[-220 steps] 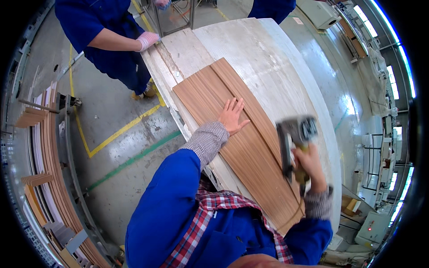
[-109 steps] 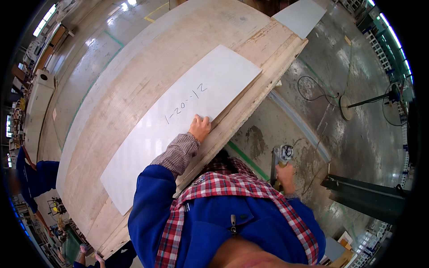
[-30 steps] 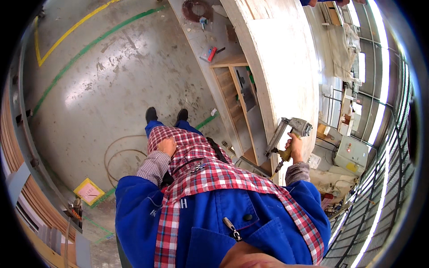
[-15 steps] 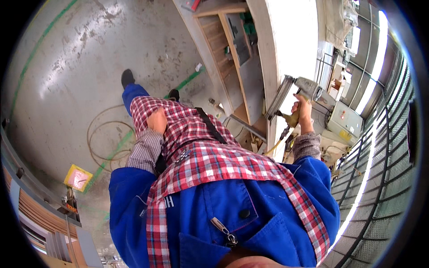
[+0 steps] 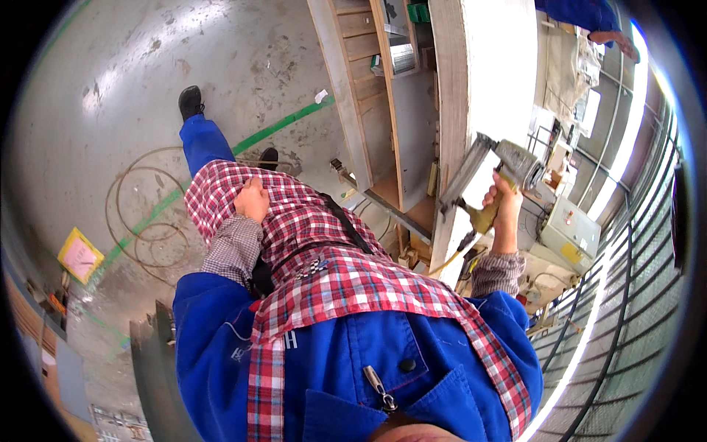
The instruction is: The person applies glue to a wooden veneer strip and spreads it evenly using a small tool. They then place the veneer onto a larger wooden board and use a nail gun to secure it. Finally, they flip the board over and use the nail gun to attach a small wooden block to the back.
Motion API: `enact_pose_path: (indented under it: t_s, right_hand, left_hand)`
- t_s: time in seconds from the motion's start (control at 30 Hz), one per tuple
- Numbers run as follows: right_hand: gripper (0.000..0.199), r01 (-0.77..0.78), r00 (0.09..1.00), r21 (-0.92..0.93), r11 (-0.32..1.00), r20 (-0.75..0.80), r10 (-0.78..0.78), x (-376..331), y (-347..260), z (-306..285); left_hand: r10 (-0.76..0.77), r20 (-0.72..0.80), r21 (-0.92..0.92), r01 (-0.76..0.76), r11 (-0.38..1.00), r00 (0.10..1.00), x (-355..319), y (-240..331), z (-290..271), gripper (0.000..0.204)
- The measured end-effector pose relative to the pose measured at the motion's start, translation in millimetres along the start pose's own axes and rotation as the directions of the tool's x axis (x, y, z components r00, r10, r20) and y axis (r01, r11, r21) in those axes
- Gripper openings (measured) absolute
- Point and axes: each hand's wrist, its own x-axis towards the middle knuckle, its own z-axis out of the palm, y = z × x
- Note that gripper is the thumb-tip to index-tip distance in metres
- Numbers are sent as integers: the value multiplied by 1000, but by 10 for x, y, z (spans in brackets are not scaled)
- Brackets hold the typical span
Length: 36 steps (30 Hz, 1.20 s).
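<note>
Right grip [image 5: 507, 210] is closed around the nail gun [image 5: 486, 177], its long magazine slanting down-left against the counter [image 5: 471, 88] edge; left hand [image 5: 252, 200] rests empty on the checked shirt [image 5: 309, 228].

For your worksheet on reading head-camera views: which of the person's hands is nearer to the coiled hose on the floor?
Left. The left hand rests on the red checked apron, on the side of the coiled hose. The right hand grips the nail gun by the workbench, far across.
</note>
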Motion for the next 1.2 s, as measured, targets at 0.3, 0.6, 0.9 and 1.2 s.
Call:
enact_pose_path:
  t_s: [0.3, 0.6, 0.9, 1.2]
  right_hand:
    - [26, -121, 992, -74, 990, 34, 124, -58, 477, -562]
    - [30, -136, 990, -173, 975, 11, 140, -32, 494, -460]
    - [28, -163, 987, -175, 971, -16, 162, -8, 424, -332]
    - [31, -196, 980, -134, 971, 2, 198, 19, 466, -403]
  left_hand:
    - [7, 43, 11, -7, 1000, 999, -277, 116, 480, 11]
    - [-103, 159, -157, 129, 979, 982, -96, -5, 747, 9]
    - [-85, 141, -117, 102, 988, 986, -22, 19, 738, 10]
    - [-98, 101, -179, 115, 977, 990, 10, -35, 840, 12]
